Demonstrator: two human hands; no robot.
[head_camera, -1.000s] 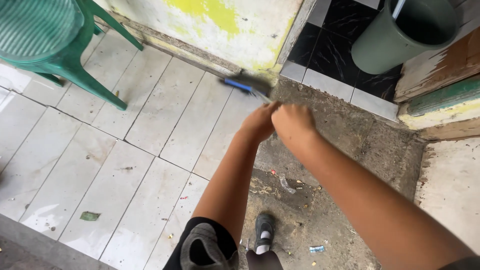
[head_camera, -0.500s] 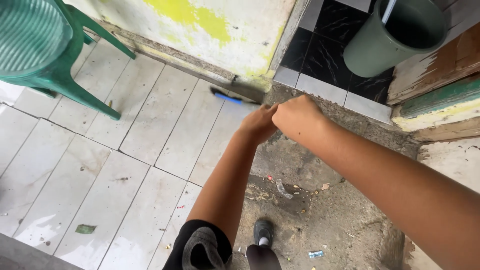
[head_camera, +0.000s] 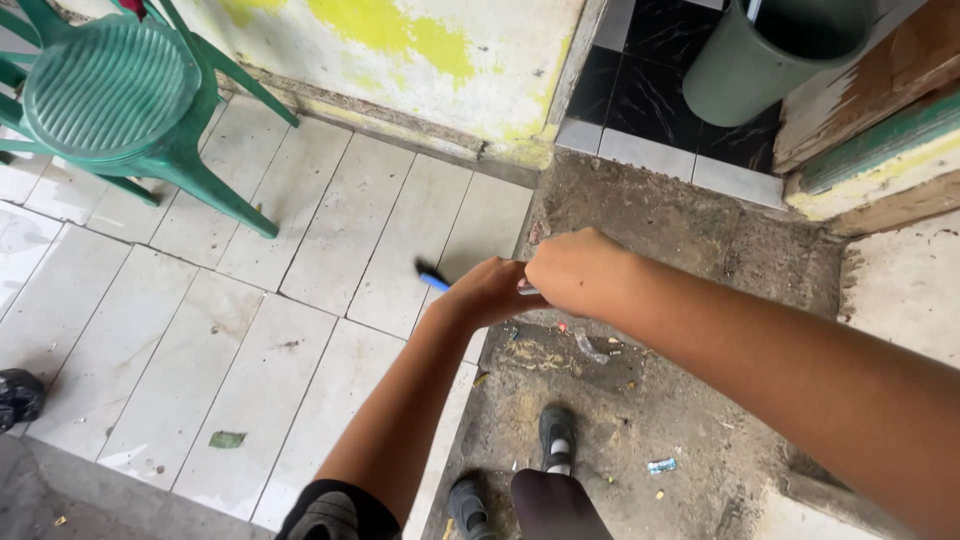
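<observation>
I observed both hands closed on a thin, straight, metal-looking handle with a blue end (head_camera: 431, 279), held out over the seam between the white floor tiles (head_camera: 330, 240) and the bare dirty concrete (head_camera: 640, 400). The left hand (head_camera: 487, 292) gripped just ahead of the right hand (head_camera: 575, 272). I judged the handle light, stiff and safest taken two-handed near its upper end; its working head was hidden.

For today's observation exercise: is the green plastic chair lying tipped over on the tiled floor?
No. The green plastic chair stands upright on its legs on the white tiled floor, seat facing up.
</observation>
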